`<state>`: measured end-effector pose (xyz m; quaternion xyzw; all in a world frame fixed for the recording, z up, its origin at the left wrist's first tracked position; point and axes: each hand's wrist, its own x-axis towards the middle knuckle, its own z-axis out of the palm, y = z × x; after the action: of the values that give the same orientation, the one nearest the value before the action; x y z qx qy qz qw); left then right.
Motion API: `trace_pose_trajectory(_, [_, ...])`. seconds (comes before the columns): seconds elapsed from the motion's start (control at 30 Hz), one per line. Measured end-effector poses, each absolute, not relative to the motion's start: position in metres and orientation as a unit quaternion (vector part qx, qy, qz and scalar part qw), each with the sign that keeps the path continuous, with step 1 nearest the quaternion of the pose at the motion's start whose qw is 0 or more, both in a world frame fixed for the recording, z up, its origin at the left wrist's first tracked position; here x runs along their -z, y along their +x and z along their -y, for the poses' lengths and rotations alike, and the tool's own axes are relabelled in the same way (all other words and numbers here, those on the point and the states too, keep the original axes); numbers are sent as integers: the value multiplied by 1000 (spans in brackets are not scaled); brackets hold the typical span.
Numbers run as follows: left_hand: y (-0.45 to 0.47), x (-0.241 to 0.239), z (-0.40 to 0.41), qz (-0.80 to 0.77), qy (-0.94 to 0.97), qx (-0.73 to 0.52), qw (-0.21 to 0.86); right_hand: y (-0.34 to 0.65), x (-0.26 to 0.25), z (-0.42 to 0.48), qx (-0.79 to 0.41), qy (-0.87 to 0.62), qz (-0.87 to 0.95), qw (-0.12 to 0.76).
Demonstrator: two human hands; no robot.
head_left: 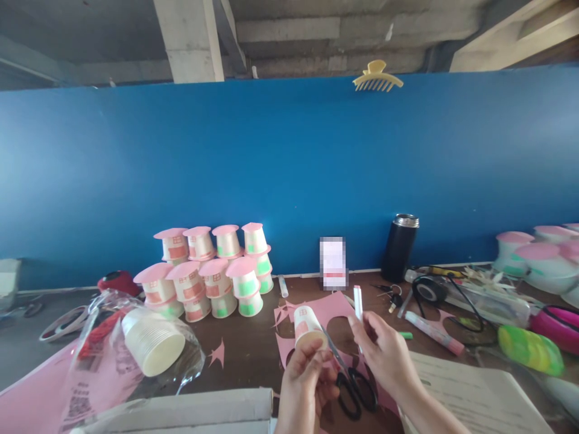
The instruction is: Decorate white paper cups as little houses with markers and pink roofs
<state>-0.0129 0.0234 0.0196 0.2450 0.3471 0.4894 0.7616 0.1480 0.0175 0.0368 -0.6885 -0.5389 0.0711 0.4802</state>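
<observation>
My left hand [308, 381] grips a white paper cup [306, 319] near its rim. The cup is tilted, and a red window and a red door are drawn on its side. In my right hand [379, 345] is a white marker [358, 303], held upright with its red-tipped end up; its lower part is hidden behind the fingers. Between and below the hands lie black-handled scissors [348, 386], on pink paper [332, 307] with round holes cut from it. The cup overlaps this paper in the view.
Stacked paper cups with pink roofs [246, 283] stand at the left rear. A plastic bag of nested cups [156, 346] lies at left. Toward the right are a black bottle [400, 247], a glue tube [434, 333], keys [395, 298] and printed paper [474, 386]. A blue partition [289, 157] rises behind.
</observation>
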Motion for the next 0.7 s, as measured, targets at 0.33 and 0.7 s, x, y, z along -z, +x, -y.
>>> trace_pose_trajectory(0.33, [-36, -40, -24, -399, 486, -606, 488, 149, -52, -13, -157, -662, 477, 556])
trace_pose_trajectory(0.7, [-31, -24, -31, -306, 894, -328, -6, 145, -44, -16, -234, -632, 461, 578])
